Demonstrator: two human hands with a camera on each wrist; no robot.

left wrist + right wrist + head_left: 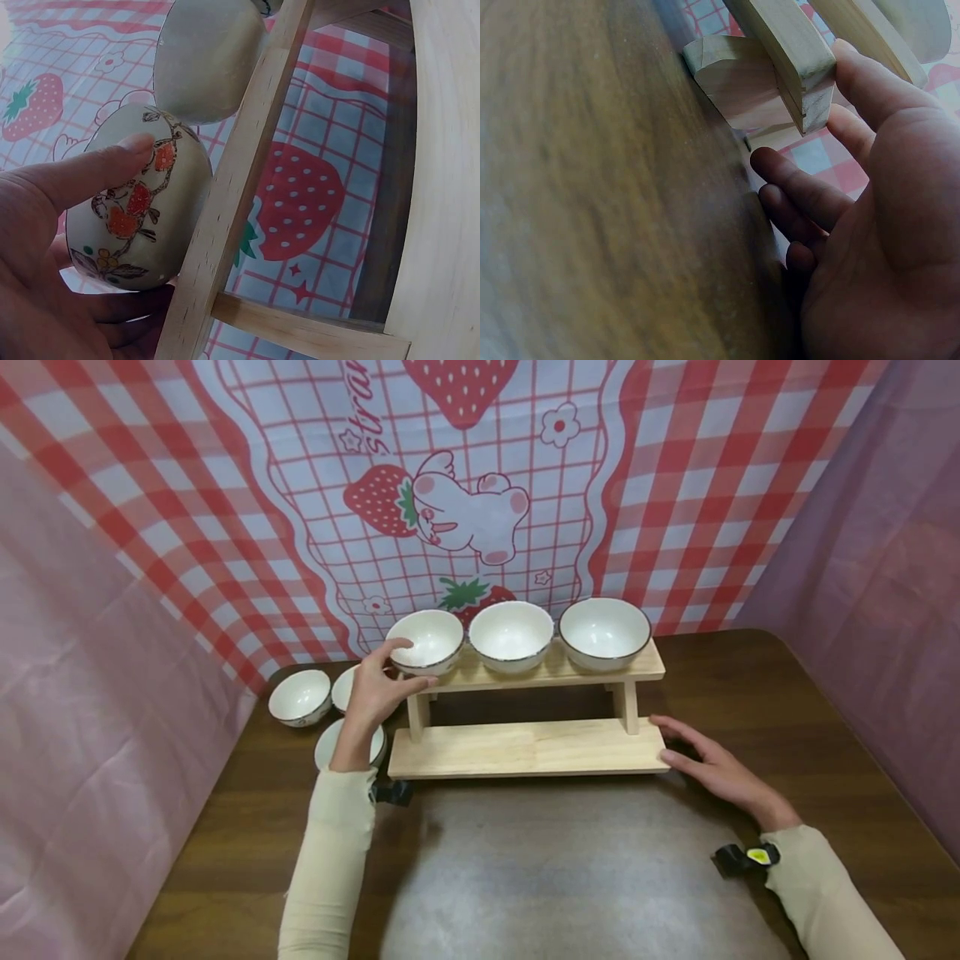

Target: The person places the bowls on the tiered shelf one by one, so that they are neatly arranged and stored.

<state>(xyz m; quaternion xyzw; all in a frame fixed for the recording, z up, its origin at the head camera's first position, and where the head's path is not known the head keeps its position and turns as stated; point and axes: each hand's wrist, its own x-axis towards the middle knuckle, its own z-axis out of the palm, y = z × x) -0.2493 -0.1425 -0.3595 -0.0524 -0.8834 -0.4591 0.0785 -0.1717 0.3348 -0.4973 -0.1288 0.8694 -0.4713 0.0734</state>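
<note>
My left hand [375,693] grips the leftmost white bowl [435,639] on the upper board of a two-tier wooden stand [525,747]. One finger reaches over the bowl's rim, and the thumb presses its outer wall. In the left wrist view, the bowl [169,217] shows orange-red flowers and brown branches on its outside. Two more white bowls, a middle one [512,631] and a dark-rimmed right one [604,628], sit in a row beside it. At the right end of the lower board, my right hand [716,768] touches the wood with thumb and fingertip, its other fingers loosely bent.
Left of the stand, three more bowls stand on the brown table [225,852]: one at the far left [300,695], one behind the left hand [345,687] and one nearer [330,739], partly covered by the forearm. A strawberry-print cloth [480,527] hangs behind.
</note>
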